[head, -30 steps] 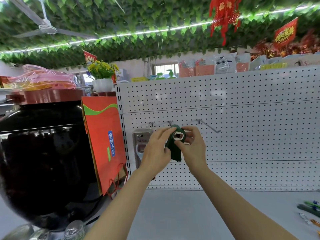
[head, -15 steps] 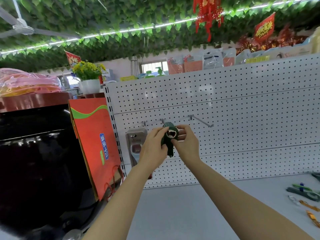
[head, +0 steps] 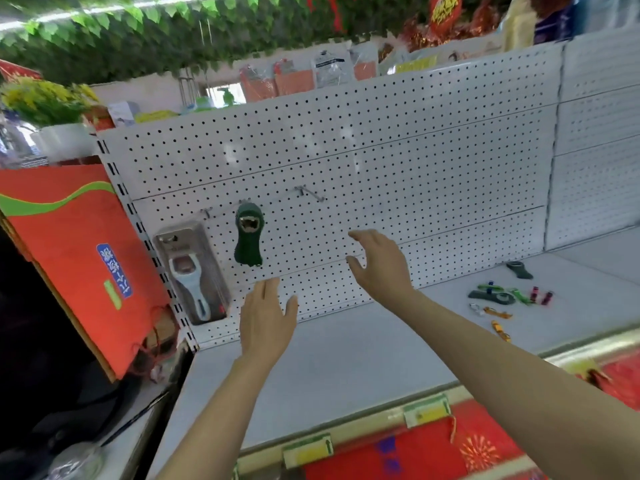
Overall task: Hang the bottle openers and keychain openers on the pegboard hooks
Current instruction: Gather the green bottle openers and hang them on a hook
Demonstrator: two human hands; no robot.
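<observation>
Probably light and stiff, the small metal keychain openers [head: 498,303] suit a ring pinch; both hands' grip is wide, empty.

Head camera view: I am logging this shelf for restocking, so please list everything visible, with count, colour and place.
White perforated metal pegboard: one, behind the shelf.
Green monster-shaped bottle opener: one, hanging on a hook.
Boxed white-handled opener in clear packaging: one, hanging at the board's left.
Bare metal hook: one, right of the green opener.
Loose openers and keychain openers: several; dark, green, red, orange; on the shelf at right.
Pale grey shelf: one, below the pegboard.
Orange paper bag: one, left.
Left hand: open, no grip.
Right hand: open, no grip.
</observation>
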